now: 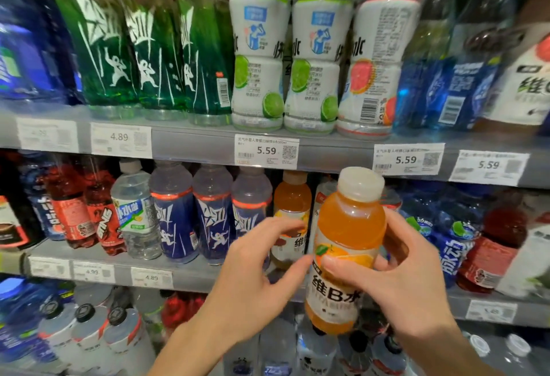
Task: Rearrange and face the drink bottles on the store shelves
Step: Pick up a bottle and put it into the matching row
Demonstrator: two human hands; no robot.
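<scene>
An orange vitamin drink bottle [345, 244] with a white cap is held upright in front of the middle shelf. My right hand [407, 280] grips its label from the right, thumb across the front. My left hand [256, 268] is beside it on the left, fingers loosely spread, the thumb tip near the bottle's label; whether it touches is unclear. A second orange bottle [291, 212] of the same kind stands on the middle shelf [190, 274] just behind my left hand.
Top shelf [193, 143] carries green bottles [148, 45], white lime bottles [259, 57] and a grapefruit one [375, 63]. Blue bottles [211, 215] and red ones [101, 218] stand left on the middle shelf, blue and red bottles [488, 244] at right. Capped bottles [89, 337] fill the bottom shelf.
</scene>
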